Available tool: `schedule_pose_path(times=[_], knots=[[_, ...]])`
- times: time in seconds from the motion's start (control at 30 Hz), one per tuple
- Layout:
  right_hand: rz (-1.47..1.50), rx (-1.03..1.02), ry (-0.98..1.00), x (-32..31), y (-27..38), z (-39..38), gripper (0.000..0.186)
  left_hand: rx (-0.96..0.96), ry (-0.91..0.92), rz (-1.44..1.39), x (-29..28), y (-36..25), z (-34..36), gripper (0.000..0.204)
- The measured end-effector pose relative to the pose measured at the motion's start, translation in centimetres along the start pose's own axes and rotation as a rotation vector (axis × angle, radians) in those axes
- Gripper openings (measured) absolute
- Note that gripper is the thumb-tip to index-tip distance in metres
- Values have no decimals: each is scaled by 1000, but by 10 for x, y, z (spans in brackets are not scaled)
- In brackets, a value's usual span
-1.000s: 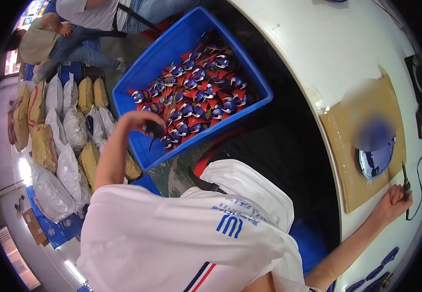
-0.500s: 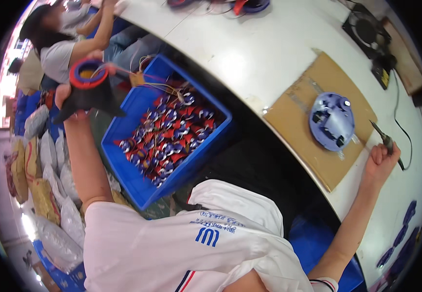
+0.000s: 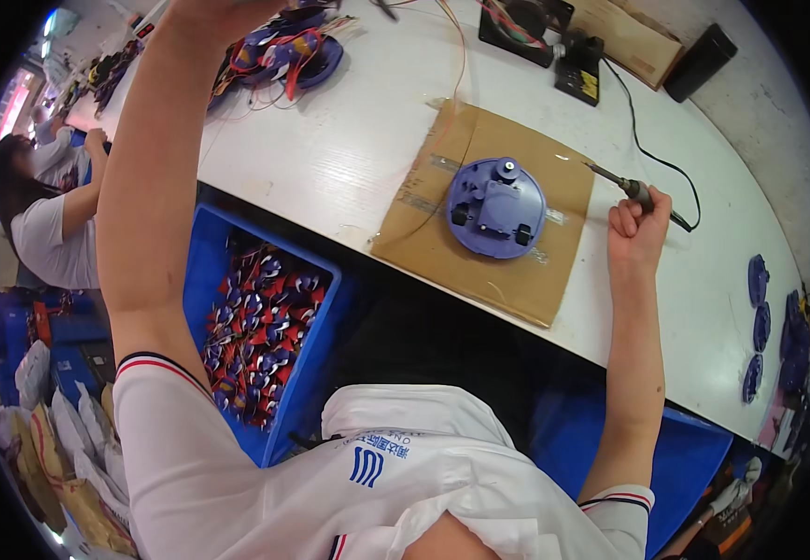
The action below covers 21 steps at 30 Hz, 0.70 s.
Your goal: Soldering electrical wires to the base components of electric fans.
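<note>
At the upper edge my left hand [image 3: 223,11] is mostly cut off, and its fingers are out of sight. It is above a pile of purple and red parts with thin wires [image 3: 283,58] on the table. My right hand [image 3: 638,229] is closed around the handle of a soldering iron [image 3: 636,191]. The iron's tip points left, toward the cardboard sheet [image 3: 554,271]. On that sheet rests a round purple plastic base [image 3: 507,213] with small black wheels, apart from both hands.
A black fan [image 3: 528,26] and a black box [image 3: 580,70] stand at the back. The iron's cord [image 3: 643,140] curves over the white table [image 3: 676,308]. Several purple pieces [image 3: 760,329] lie at right. A blue bin [image 3: 309,350] of parts stands left. Another person [image 3: 55,224] sits beyond.
My left hand has moved from above the blue bin, where it held a red, purple and black wired part, to the far side of the table. The right hand still grips the iron.
</note>
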State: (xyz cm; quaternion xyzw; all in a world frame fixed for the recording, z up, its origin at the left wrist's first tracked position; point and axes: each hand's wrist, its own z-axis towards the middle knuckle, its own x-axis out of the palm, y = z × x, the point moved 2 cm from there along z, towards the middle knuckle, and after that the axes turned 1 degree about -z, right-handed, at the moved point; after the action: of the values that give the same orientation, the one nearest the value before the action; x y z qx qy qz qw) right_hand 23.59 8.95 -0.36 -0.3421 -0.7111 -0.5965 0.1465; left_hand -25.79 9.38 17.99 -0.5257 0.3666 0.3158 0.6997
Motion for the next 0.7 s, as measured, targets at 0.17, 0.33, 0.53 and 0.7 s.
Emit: schedule_pose_path(times=[0.17,0.33,0.53,0.7], knots=[[58,33,6,-6,1,5,16,-9,86,-149,62,-43,-15,59],[67,38,41,-7,0,5,17,-191,-48,453,103,-38,-55,66],[17,50,62,0,0,-4,16,171,-416,769,153,-48,-83,44],[-27,11,157,8,-1,-22,20,493,-34,58,205,-99,-116,20]])
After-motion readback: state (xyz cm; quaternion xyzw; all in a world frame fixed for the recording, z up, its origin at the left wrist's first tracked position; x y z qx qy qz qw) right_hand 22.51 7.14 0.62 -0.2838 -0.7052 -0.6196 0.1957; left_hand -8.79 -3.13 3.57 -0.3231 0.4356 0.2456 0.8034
